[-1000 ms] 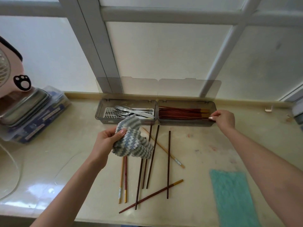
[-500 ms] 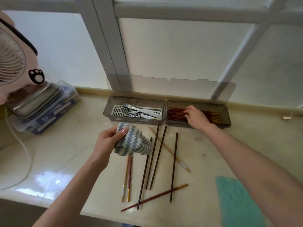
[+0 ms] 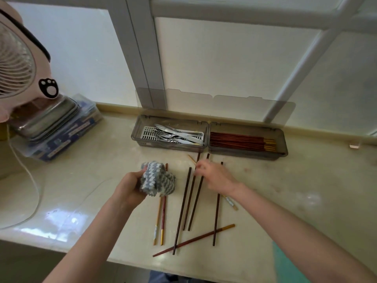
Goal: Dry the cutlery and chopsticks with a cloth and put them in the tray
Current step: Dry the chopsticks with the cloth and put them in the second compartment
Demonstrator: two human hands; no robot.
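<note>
My left hand [image 3: 128,186] grips a bunched grey-and-white zigzag cloth [image 3: 158,181] above the counter. My right hand [image 3: 216,176] hovers low over several loose chopsticks [image 3: 181,211] lying on the counter, its bent fingertips touching the upper ends of the dark ones; the chopsticks lie flat. Behind them stands a grey two-compartment tray [image 3: 208,129]. Forks, knives and spoons [image 3: 177,134] lie in its left half, and a bundle of red-brown chopsticks [image 3: 236,140] fills the right half.
The tray's clear lid [image 3: 224,107] stands upright against the window. A pink fan [image 3: 16,62] sits on stacked containers [image 3: 59,127] at the left, with a white cable [image 3: 34,180] trailing across the counter. A teal cloth [image 3: 285,262] lies at the front right edge.
My right hand has left the chopstick compartment of the tray and come back down to the loose chopsticks. My left hand still holds the cloth, now slightly lower.
</note>
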